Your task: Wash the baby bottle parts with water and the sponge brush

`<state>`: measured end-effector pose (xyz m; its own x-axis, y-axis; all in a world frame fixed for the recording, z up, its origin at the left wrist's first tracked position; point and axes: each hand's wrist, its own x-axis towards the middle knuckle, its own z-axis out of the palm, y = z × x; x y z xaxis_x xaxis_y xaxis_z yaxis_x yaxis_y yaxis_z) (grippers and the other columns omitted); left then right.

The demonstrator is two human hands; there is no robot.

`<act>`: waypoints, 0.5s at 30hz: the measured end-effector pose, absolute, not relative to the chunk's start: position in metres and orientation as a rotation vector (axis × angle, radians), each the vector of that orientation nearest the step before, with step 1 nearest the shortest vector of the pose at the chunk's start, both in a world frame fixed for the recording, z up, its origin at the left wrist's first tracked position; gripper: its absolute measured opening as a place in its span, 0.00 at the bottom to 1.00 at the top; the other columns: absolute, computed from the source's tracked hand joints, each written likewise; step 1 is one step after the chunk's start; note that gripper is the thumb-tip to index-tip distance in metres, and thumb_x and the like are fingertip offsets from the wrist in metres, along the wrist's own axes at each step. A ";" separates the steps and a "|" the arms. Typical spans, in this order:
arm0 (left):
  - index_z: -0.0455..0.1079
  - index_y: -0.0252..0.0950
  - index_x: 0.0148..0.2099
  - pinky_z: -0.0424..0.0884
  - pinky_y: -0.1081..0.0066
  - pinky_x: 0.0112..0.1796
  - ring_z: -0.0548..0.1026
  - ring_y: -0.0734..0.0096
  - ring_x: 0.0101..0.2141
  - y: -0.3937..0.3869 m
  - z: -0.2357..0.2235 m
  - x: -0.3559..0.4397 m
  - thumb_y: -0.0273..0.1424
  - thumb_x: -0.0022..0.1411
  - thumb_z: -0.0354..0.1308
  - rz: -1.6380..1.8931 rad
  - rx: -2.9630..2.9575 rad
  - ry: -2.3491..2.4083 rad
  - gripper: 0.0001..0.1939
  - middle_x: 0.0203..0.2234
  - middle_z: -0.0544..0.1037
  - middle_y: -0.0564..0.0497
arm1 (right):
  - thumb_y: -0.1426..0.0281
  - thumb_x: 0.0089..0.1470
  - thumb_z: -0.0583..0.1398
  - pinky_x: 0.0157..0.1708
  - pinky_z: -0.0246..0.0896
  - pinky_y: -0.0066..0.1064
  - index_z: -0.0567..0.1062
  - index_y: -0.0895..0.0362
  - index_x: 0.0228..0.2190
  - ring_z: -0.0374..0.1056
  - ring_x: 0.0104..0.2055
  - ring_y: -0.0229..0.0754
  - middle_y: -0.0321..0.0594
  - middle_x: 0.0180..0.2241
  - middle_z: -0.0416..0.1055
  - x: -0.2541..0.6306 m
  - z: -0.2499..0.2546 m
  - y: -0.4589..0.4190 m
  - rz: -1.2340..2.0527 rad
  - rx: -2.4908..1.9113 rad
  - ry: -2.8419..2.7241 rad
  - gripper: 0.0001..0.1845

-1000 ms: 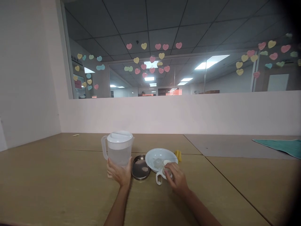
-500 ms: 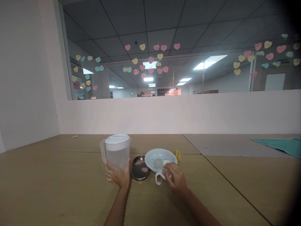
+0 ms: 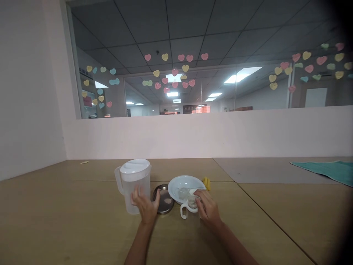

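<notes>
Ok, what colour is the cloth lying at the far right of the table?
The cloth is teal, and it shows best in the head view, the only view here.

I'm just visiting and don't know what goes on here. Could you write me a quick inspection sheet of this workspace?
Surface: tan tabletop made of joined panels.
Job's things: plastic pitcher with a white lid; small clear cup with a white handle, in front of a white plate; steel dish between pitcher and plate.
Clutter: yellow object behind the plate; pale strip far left.
Hands: left hand open, beside the pitcher; right hand gripping the cup.
Cables: nothing seen.
Surroundings: teal cloth on the right; paper hearts on a glass window beyond a low white wall.
</notes>
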<state>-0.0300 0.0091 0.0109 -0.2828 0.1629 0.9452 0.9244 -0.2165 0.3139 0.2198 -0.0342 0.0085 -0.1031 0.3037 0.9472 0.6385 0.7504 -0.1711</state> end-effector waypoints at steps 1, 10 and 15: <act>0.51 0.29 0.60 0.56 0.46 0.54 0.59 0.46 0.57 0.009 0.012 -0.024 0.40 0.58 0.56 -1.562 -1.426 -1.313 0.33 0.54 0.61 0.32 | 0.70 0.59 0.50 0.41 0.63 0.36 0.71 0.57 0.38 0.68 0.40 0.43 0.44 0.36 0.72 0.221 0.008 -0.033 -0.317 -0.779 -1.642 0.11; 0.68 0.39 0.50 0.63 0.65 0.51 0.69 0.66 0.49 0.022 0.037 0.032 0.29 0.65 0.41 -0.983 -2.562 -1.333 0.18 0.47 0.73 0.48 | 0.58 0.58 0.48 0.26 0.60 0.32 0.70 0.57 0.36 0.70 0.29 0.44 0.44 0.30 0.74 0.249 -0.011 0.004 -0.257 -1.255 -1.129 0.18; 0.70 0.39 0.51 0.63 0.64 0.51 0.72 0.62 0.47 0.042 0.045 0.039 0.28 0.56 0.50 -0.631 -2.763 -1.488 0.20 0.48 0.74 0.48 | 0.57 0.55 0.49 0.16 0.50 0.29 0.69 0.55 0.32 0.64 0.16 0.44 0.36 0.17 0.67 0.264 -0.038 0.026 -0.257 -1.339 -1.182 0.16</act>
